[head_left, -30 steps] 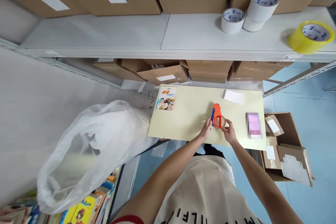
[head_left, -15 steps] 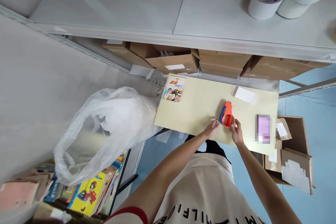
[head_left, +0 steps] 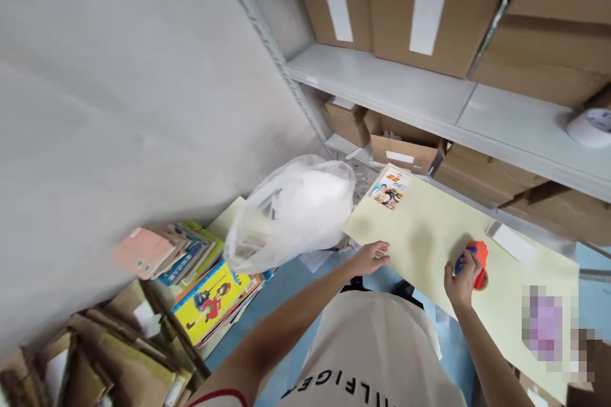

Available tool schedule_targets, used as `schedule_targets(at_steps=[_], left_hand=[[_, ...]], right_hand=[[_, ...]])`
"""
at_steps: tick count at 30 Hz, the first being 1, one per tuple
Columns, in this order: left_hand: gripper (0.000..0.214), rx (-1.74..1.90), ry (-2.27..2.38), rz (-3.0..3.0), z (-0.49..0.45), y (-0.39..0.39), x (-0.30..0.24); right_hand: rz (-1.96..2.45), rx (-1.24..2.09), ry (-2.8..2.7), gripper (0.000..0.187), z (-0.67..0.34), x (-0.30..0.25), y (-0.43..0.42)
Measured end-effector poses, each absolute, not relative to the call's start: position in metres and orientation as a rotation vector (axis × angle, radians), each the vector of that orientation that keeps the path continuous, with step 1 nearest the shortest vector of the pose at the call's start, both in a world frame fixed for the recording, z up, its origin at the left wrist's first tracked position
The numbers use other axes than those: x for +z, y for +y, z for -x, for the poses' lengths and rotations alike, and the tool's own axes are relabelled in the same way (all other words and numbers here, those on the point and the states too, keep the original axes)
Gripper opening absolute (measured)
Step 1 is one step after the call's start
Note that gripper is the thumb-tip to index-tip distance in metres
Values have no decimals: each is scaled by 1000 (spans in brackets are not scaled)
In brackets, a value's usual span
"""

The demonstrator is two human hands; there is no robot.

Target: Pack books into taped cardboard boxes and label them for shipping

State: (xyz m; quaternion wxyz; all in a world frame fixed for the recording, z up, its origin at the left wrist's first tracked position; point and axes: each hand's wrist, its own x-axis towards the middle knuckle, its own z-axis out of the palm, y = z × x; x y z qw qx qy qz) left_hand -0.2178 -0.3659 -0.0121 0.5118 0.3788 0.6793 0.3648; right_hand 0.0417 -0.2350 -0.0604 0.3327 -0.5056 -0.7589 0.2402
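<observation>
An orange and blue tape dispenser [head_left: 481,255] is on the pale yellow tabletop [head_left: 422,261]. My right hand [head_left: 462,276] lies over it, fingers curled on its top and thumb at the left, covering part of it. By the table's near edge, my left hand [head_left: 371,259] is open and holds nothing. A booklet with a picture of people on its cover [head_left: 389,188] lies at the tabletop's far left corner. To the right of the dispenser is a flat white piece, perhaps a small box [head_left: 512,241]. A blurred-out purple item [head_left: 545,324] sits farther right.
A large translucent plastic bag [head_left: 298,210] stands left of the table. Stacked books [head_left: 212,305] and cardboard pieces [head_left: 128,356] fill the lower left. Behind the table, a grey shelf [head_left: 377,79] carries cardboard boxes [head_left: 429,13] and a tape roll [head_left: 592,128].
My view has swung left. My left hand has left the dispenser's side and moved left to the table edge. My right hand has shifted from beside the dispenser to over it.
</observation>
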Motion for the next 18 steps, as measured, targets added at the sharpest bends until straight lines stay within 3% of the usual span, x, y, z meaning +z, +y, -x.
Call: schedule_targets(at_steps=[5, 8, 11, 18], left_hand=[[47, 1000, 1962, -1170, 322, -421, 43], [44, 810, 2368, -1107, 396, -445, 55], [37, 435, 2445, -813, 462, -448, 44], [34, 495, 2345, -612, 509, -416, -15]], right_hand=[[941, 855, -2235, 34, 81, -36, -246], [654, 854, -2438, 28, 166, -10, -258], [378, 795, -2711, 27, 250, 14, -275], [354, 501, -3208, 36, 349, 0, -309]])
